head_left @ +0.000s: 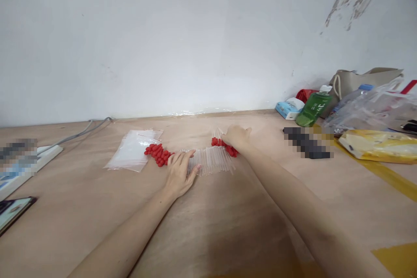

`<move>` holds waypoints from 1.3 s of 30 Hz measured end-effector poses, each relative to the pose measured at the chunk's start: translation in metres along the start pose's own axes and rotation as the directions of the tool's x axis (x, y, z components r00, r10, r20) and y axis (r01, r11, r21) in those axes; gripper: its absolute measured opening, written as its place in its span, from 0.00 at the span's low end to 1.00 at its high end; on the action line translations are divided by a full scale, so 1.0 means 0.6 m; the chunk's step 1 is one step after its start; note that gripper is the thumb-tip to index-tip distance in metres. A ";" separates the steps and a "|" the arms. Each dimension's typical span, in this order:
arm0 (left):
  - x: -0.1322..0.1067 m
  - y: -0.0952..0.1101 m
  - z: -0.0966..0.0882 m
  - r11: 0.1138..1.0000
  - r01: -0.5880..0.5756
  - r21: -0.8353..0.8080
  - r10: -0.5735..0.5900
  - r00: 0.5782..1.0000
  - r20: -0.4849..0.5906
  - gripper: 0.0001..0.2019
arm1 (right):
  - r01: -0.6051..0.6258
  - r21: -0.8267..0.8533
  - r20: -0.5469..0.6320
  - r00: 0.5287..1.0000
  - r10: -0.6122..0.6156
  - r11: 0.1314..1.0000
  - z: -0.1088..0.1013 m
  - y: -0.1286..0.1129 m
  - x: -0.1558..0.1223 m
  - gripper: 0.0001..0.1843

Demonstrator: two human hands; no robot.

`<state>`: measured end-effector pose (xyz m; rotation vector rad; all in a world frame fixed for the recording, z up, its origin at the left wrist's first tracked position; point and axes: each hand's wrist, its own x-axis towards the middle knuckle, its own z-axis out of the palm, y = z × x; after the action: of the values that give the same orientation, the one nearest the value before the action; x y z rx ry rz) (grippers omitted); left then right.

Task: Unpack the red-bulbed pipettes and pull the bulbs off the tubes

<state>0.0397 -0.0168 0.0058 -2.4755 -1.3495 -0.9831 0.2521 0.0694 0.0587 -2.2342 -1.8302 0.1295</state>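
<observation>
Clear thin tubes [210, 160] lie side by side in a row on the brown covered table. My left hand [180, 173] rests palm down at the row's left end, its fingers stretched and the thumb apart. Touching that hand's far side is a cluster of red oval pieces [158, 153]. My right hand [238, 138] reaches beyond the row's right end, over more red pieces [232, 151]. Its fingers are bent together, and what they pinch is hidden. A few more clear tubes [217, 132] stick out beside its fingertips. Left of the red cluster lie flat clear plastic bags [132, 150].
A green bottle [314, 106], a tissue pack [288, 108], plastic bags [374, 104] and a yellow packet [381, 145] crowd the right. A black object [308, 144] lies nearer. At left are a white power strip [48, 156], a grey cable [74, 136] and a phone [14, 210].
</observation>
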 end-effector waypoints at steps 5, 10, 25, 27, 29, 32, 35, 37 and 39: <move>0.000 -0.002 -0.001 1.000 -0.004 0.023 0.008 0.986 -0.167 0.21 | 0.297 0.194 -0.321 0.920 -0.226 0.935 -0.006 0.031 -0.067 0.09; 0.001 0.011 -0.002 0.981 -0.165 0.100 0.187 0.936 -0.299 0.22 | 0.774 0.061 -0.522 0.563 -0.641 0.630 0.044 0.085 -0.167 0.06; -0.003 0.040 0.000 0.914 -0.394 0.100 0.399 0.916 -0.037 0.05 | 0.791 -0.062 -0.598 0.460 -0.657 0.609 0.069 0.096 -0.204 0.05; -0.003 0.041 0.000 0.915 -0.392 0.099 0.397 0.916 -0.045 0.05 | 0.775 -0.079 -0.589 0.471 -0.657 0.627 0.069 0.097 -0.206 0.05; -0.003 0.040 0.000 0.916 -0.390 0.089 0.395 0.917 -0.050 0.06 | 0.768 -0.095 -0.574 0.477 -0.665 0.633 0.069 0.098 -0.207 0.06; -0.005 0.038 0.000 0.920 -0.385 0.076 0.389 0.919 -0.054 0.06 | 0.761 -0.124 -0.550 0.481 -0.682 0.637 0.067 0.098 -0.208 0.08; -0.006 0.037 0.000 0.920 -0.386 0.070 0.389 0.920 -0.053 0.06 | 0.762 -0.149 -0.539 0.471 -0.698 0.630 0.063 0.097 -0.210 0.08; -0.006 0.038 0.000 0.918 -0.390 0.064 0.394 0.917 -0.059 0.06 | 0.772 -0.155 -0.538 0.458 -0.708 0.617 0.060 0.097 -0.212 0.08; -0.006 0.038 0.000 0.918 -0.392 0.056 0.395 0.916 -0.072 0.06 | 0.783 -0.156 -0.538 0.444 -0.717 0.602 0.058 0.097 -0.214 0.07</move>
<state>0.0568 -0.0326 0.0074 -2.5031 -0.7872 -0.9346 0.2730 -0.0615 -0.0009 -0.9780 -2.1582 -0.5212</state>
